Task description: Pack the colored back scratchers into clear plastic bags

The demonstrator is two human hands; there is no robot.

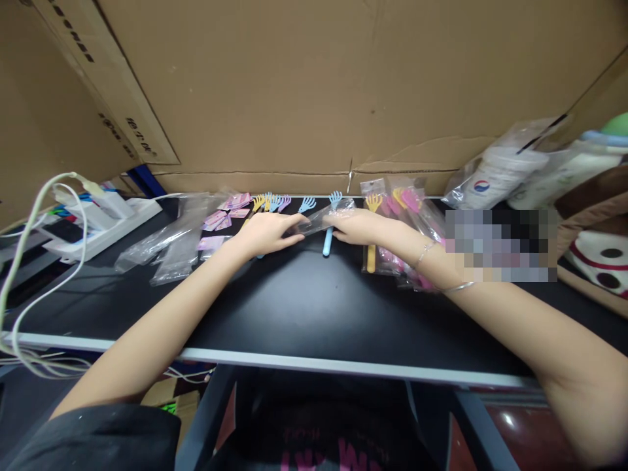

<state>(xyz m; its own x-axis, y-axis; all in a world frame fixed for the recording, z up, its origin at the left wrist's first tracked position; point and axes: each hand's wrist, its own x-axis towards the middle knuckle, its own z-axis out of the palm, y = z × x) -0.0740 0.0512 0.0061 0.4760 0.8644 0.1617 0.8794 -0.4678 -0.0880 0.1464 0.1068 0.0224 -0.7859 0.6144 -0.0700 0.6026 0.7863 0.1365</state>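
Note:
A clear plastic bag (318, 221) stretches between my two hands above the black table. My left hand (269, 233) pinches its left end, thumb below the fingers. At the other end my right hand (360, 227) has its fingers closed on the bag. A light-blue hand-shaped back scratcher (326, 243) lies by my right fingertips, its claw pointing to the back; the bag and fingers cover its middle. Whether my right hand also touches it I cannot tell. More back scratchers (307, 205), in blue, yellow and purple, lie behind my left hand.
Bagged yellow and pink scratchers (371, 258) lie under my right forearm. Pink cards (218, 220) and flat plastic bags (179, 239) are on the left, beside a white power strip (105, 226) with cables. A lidded cup (485, 180) stands back right. Cardboard (314, 85) walls the rear.

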